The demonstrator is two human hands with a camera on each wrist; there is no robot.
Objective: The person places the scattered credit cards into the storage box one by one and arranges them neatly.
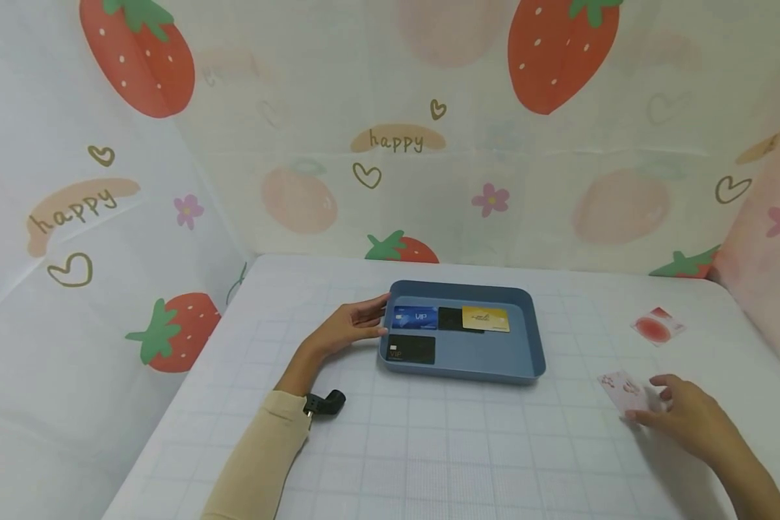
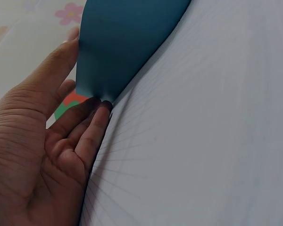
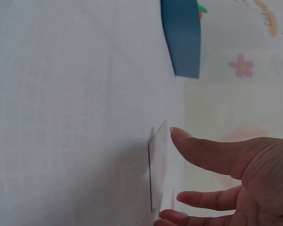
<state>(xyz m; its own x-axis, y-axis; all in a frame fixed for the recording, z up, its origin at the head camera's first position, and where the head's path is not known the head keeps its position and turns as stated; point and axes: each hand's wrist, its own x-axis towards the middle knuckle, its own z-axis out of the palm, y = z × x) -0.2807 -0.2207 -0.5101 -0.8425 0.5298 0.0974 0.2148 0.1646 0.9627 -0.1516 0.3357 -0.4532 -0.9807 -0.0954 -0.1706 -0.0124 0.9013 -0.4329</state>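
Three cards lie in the left half of a blue tray [image 1: 487, 357]: a blue VIP card [image 1: 416, 318], a black VIP card [image 1: 412, 349] and, beside the blue one, another black card [image 1: 451, 318]. A yellow card [image 1: 485, 319] partly covers that last one. My left hand [image 1: 347, 326] touches the tray's left side, its relaxed fingers against the wall [image 2: 127, 42]. At the right, my right hand [image 1: 689, 419] is spread at the edge of a pinkish patterned card [image 1: 624, 392], thumb and fingers apart; whether they touch it I cannot tell.
A red and white card [image 1: 658, 326] lies farther back on the right of the white gridded table [image 1: 429, 448]. Fabric printed with strawberries stands behind and at the sides. A black band with a dark piece [image 1: 325, 403] is on the left wrist.
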